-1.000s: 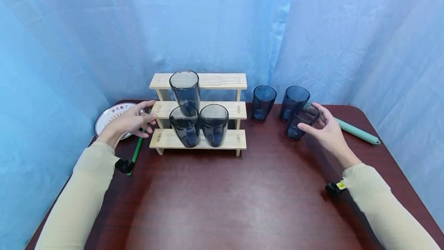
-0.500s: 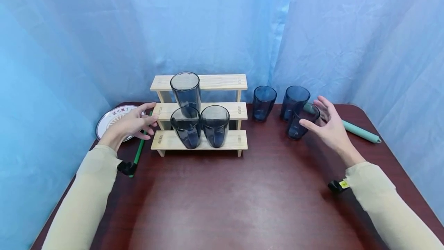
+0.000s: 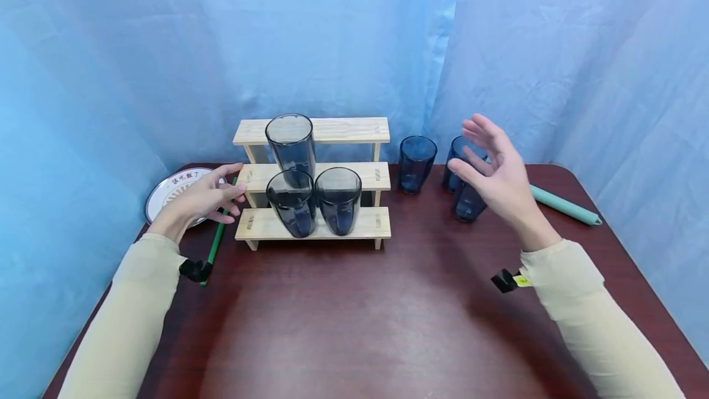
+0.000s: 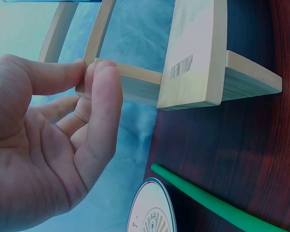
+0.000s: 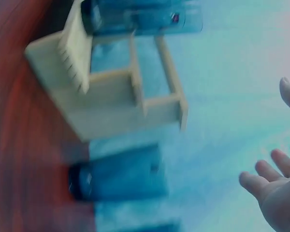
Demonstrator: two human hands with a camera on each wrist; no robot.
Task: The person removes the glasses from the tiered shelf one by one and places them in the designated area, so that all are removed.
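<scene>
My left hand (image 3: 202, 199) pinches the left end of the middle board of a three-tier wooden display stand (image 3: 310, 223), thumb and fingertips meeting at the board in the left wrist view. On that middle tier stands one dark glass tumbler (image 3: 290, 156); two more, a left tumbler (image 3: 292, 205) and a right tumbler (image 3: 339, 205), are side by side on the bottom tier. My right hand (image 3: 501, 180) is raised with fingers spread, holding nothing. It partly covers a front tumbler (image 3: 468, 205) and a rear tumbler (image 3: 455, 149) on the table. Another blue-grey tumbler (image 3: 416, 165) is nearer the stand.
A white plate (image 3: 160, 199) with printed writing lies at the left, beside a thin green stick (image 3: 216, 245). At the right lies a pale green rod (image 3: 565, 205). Blue curtains (image 3: 343, 29) hang behind the dark red wooden table (image 3: 354, 319).
My right hand has let go of the front right tumbler and lifted up and leftward, away from it. The tumbler stays standing on the table. My left hand keeps its place at the stand.
</scene>
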